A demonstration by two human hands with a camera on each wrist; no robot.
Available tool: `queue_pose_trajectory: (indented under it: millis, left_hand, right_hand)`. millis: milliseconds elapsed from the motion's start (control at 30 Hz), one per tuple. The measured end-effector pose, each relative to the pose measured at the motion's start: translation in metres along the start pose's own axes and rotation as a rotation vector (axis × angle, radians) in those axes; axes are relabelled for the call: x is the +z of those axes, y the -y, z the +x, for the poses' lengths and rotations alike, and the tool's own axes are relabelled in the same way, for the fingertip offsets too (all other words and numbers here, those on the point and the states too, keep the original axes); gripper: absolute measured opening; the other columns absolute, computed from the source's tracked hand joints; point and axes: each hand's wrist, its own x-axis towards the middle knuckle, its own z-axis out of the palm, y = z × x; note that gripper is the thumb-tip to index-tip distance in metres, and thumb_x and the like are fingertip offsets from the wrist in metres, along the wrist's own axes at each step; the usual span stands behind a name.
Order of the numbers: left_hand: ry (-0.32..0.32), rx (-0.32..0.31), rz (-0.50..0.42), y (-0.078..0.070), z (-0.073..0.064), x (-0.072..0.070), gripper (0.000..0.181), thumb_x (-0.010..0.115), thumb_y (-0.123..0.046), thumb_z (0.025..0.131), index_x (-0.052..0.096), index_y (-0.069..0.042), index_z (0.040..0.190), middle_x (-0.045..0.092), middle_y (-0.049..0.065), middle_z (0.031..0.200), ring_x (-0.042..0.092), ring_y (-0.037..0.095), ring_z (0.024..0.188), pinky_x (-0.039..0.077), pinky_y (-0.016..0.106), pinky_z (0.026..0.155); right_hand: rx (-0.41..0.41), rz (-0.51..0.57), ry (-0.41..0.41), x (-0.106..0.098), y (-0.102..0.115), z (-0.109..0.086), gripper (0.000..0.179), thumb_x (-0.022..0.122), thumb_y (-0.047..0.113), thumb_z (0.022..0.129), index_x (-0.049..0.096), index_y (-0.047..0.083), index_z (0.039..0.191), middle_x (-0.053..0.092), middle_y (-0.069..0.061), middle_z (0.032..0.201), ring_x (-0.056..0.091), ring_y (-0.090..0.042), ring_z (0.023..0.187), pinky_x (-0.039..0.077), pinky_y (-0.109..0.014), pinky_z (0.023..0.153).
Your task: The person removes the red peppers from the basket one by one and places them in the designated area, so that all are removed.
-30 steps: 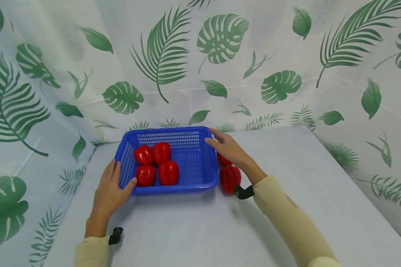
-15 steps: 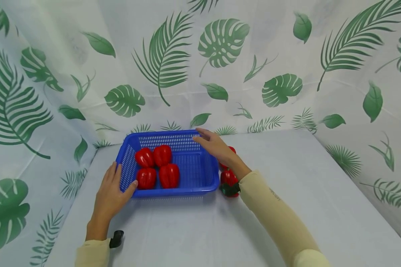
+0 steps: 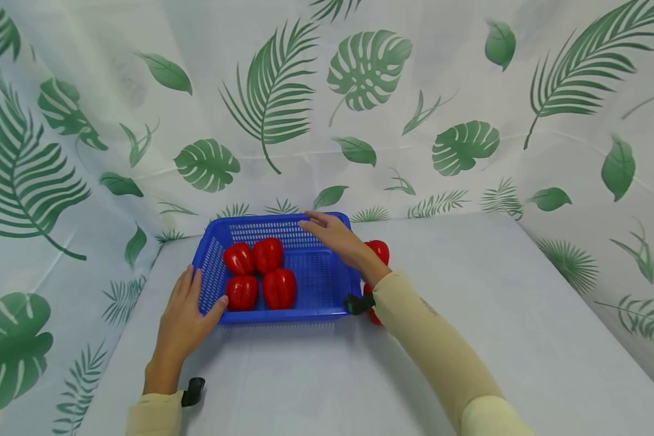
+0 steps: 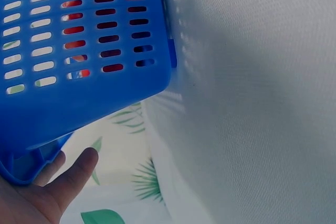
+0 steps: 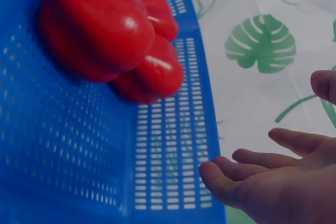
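Observation:
A blue plastic basket [image 3: 294,316] stands near the back of the table, holding several red bell peppers [image 3: 279,289] in its left half. My left hand [image 3: 182,321] rests at the basket's left front corner, fingers extended along the left side and thumb at the front rim. In the left wrist view, straight fingers [image 4: 73,177] show beside the rim. My right hand [image 3: 340,239] hovers over the basket's right back part, fingers loosely extended and holding nothing. The right wrist view shows its fingers apart from the peppers.
Two more red bell peppers [image 3: 378,249] lie on the table right of the basket, partly hidden by my right forearm and wristband. A white curtain [image 3: 387,145] printed with green leaves hangs behind and at both sides. The white table [image 3: 447,290] extends rightward.
My right hand has moved left from the basket's right rim to over its inside. The left hand keeps its place at the corner. The peppers have not moved.

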Motion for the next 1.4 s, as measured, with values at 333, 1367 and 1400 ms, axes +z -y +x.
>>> queue_pose_trajectory:
  millis: [333,1367,1400]
  left_hand:
    - [-0.009,0.014,-0.005,-0.001,0.001,-0.001,0.092,0.061,-0.047,0.103,0.023,0.009,0.166,0.014,0.030,0.174,0.016,0.053,0.158,0.026,0.077,0.116]
    - [-0.015,0.009,-0.005,0.004,0.002,0.002,0.092,0.062,-0.047,0.103,0.023,0.008,0.166,0.014,0.028,0.174,0.016,0.051,0.158,0.026,0.075,0.117]
    - [-0.019,0.011,-0.005,0.004,0.003,0.002,0.091,0.062,-0.047,0.103,0.023,0.008,0.166,0.014,0.028,0.174,0.016,0.051,0.158,0.026,0.075,0.117]
  right_hand:
    - [-0.001,-0.004,0.012,0.016,0.002,0.019,0.068,0.060,0.042,0.108,0.042,0.011,0.166,0.043,-0.014,0.167,0.039,-0.034,0.155,0.035,-0.056,0.123]
    - [0.051,-0.076,0.106,0.048,-0.012,0.059,0.068,0.067,0.034,0.105,0.045,0.010,0.164,0.043,-0.022,0.165,0.041,-0.037,0.153,0.035,-0.056,0.123]
    - [0.050,-0.079,0.106,0.049,-0.012,0.059,0.068,0.067,0.034,0.105,0.045,0.009,0.164,0.043,-0.022,0.165,0.041,-0.037,0.152,0.036,-0.056,0.123]
